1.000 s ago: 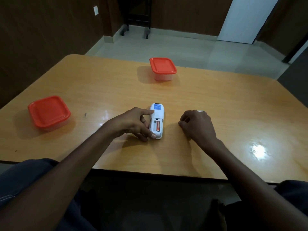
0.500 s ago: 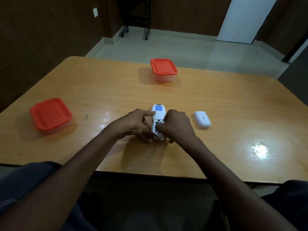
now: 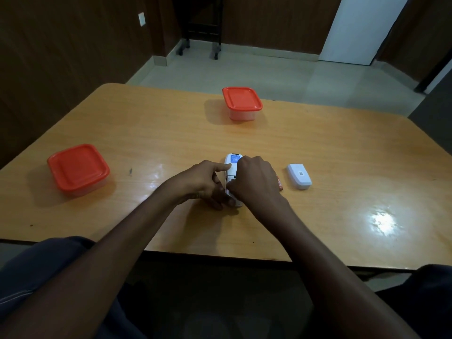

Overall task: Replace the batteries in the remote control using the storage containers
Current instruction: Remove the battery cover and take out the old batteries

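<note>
A white remote control (image 3: pixel 232 162) lies face down on the wooden table (image 3: pixel 342 148) with its battery bay open. My left hand (image 3: pixel 203 182) grips its left side. My right hand (image 3: pixel 255 184) covers the bay, fingertips pressed into it; what they hold is hidden. An orange battery (image 3: pixel 279 184) peeks out on the table just right of my right hand. The white battery cover (image 3: pixel 299 176) lies further right. Two clear containers with red lids stand shut: one at the left (image 3: pixel 78 167), one at the far middle (image 3: pixel 242 101).
The table's near edge (image 3: pixel 220 255) runs just in front of my lap. Beyond the far edge lie a pale tiled floor, a wheeled black stand (image 3: pixel 200 28) and a white door (image 3: pixel 359 28).
My right hand came back from the right, where the cover was left, onto the remote's open bay. An orange battery now shows on the table beside it. My left hand stayed put.
</note>
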A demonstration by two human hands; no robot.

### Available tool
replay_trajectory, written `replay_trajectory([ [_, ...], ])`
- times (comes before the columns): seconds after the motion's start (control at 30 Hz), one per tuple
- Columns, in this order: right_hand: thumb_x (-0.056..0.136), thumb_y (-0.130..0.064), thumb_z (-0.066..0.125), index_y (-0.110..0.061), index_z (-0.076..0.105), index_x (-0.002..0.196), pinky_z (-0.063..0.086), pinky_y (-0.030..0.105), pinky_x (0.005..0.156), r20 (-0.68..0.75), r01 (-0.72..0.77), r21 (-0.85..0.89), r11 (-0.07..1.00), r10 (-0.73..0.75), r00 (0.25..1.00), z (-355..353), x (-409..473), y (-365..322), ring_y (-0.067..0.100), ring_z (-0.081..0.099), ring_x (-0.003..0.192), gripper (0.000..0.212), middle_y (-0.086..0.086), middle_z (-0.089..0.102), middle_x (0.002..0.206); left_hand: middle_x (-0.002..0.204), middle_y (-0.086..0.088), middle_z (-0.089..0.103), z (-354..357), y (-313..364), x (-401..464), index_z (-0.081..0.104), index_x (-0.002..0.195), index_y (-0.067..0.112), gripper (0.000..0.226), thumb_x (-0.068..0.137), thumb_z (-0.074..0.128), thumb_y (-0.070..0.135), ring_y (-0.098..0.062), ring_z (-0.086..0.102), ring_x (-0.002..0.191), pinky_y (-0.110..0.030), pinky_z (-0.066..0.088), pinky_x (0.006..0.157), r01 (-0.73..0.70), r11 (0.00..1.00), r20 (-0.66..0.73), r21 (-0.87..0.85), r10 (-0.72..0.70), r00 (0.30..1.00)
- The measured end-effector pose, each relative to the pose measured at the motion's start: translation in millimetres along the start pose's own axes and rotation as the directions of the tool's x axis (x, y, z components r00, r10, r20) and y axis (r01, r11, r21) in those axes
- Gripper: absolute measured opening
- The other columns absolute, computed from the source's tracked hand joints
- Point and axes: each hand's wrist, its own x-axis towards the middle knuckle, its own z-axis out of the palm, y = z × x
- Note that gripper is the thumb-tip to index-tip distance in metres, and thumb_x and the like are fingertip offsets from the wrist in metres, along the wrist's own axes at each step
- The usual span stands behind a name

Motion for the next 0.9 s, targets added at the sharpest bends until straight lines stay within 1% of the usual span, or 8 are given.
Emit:
replay_trajectory([
  [0.07,0.084,-0.016,0.067,-0.013,0.038,0.071,0.028,0.03,0.052,-0.026,-0.057,0.017,0.998,0.057,0.998,0,-1,11,0.025,0.047,0.07,0.032,0.0,0.039,0.068,0.081,-0.01,0.067,1,3,-2,0.036,0.156,0.018,0.099,0.074,0.081,-0.013,-0.029,0.074,0.069,-0.049,0.063,0.08,0.014,1.0,0.004,-0.025,-0.014,1.0],
  [0.17,0.082,-0.015,0.065,-0.008,0.061,0.081,0.036,0.031,0.057,-0.115,-0.111,0.009,0.994,0.111,0.987,1,2,37,0.03,0.056,0.074,0.008,0.008,0.063,0.081,0.084,-0.011,0.066,2,4,-5,0.033,0.157,0.018,0.105,0.07,0.086,-0.009,-0.031,0.073,0.072,-0.048,0.063,0.081,0.024,0.998,0.019,-0.049,-0.023,1.0],
  [0.27,0.083,-0.015,0.066,-0.009,0.074,0.093,0.046,0.033,0.062,-0.15,-0.157,0.017,0.987,0.158,0.976,2,4,63,0.032,0.066,0.081,0.014,0.011,0.072,0.091,0.087,-0.016,0.061,0,4,-6,0.034,0.157,0.018,0.109,0.066,0.089,-0.008,-0.035,0.072,0.074,-0.046,0.064,0.08,0.025,0.996,0.034,-0.087,-0.022,0.999],
  [0.37,0.082,-0.016,0.067,-0.015,0.078,0.091,0.043,0.027,0.066,-0.138,-0.182,0.055,0.982,0.188,0.973,8,6,80,0.027,0.068,0.083,0.015,0.004,0.075,0.086,0.085,-0.015,0.064,-2,3,-6,0.034,0.157,0.018,0.111,0.064,0.092,-0.003,-0.034,0.072,0.075,-0.047,0.063,0.084,0.026,0.996,0.039,-0.083,-0.023,0.999],
  [0.47,0.082,-0.025,0.069,-0.019,0.078,0.096,0.043,0.026,0.066,-0.125,-0.176,0.112,0.978,0.19,0.974,17,7,93,0.026,0.067,0.096,0.017,-0.001,0.075,0.087,0.08,-0.014,0.071,-4,5,-7,0.034,0.157,0.018,0.108,0.067,0.092,0.004,-0.034,0.074,0.078,-0.047,0.062,0.086,0.029,0.996,0.043,-0.089,-0.025,0.999],
  [0.67,0.078,-0.03,0.072,-0.019,0.078,0.095,0.056,0.033,0.07,-0.134,-0.167,0.171,0.971,0.191,0.972,16,12,98,0.023,0.067,0.092,0.021,0.0,0.076,0.088,0.092,-0.017,0.071,-6,7,0,0.054,0.142,0.022,0.075,0.076,0.089,0.027,-0.028,0.073,0.072,-0.045,0.065,0.074,0.035,0.99,-0.083,-0.138,-0.047,0.995],
  [0.8,0.08,-0.03,0.077,-0.016,0.079,0.09,0.059,0.035,0.072,-0.169,-0.11,0.309,0.945,0.168,0.971,12,37,90,0.014,0.07,0.08,0.017,-0.002,0.076,0.084,0.094,-0.017,0.071,-7,5,4,0.065,0.124,0.015,0.045,0.085,0.081,0.029,-0.022,0.064,0.065,-0.035,0.062,0.058,-0.035,0.97,-0.237,-0.239,-0.023,0.971],
  [0.9,0.081,-0.027,0.077,-0.014,0.08,0.093,0.057,0.033,0.072,-0.213,-0.042,0.338,0.94,0.12,0.97,13,72,80,0.016,0.07,0.083,0.018,0.0,0.077,0.088,0.093,-0.015,0.073,-10,3,9,0.069,0.115,0.016,0.033,0.087,0.079,0.031,-0.021,0.065,0.066,-0.035,0.06,0.057,-0.097,0.965,-0.367,-0.243,0.001,0.93],
])
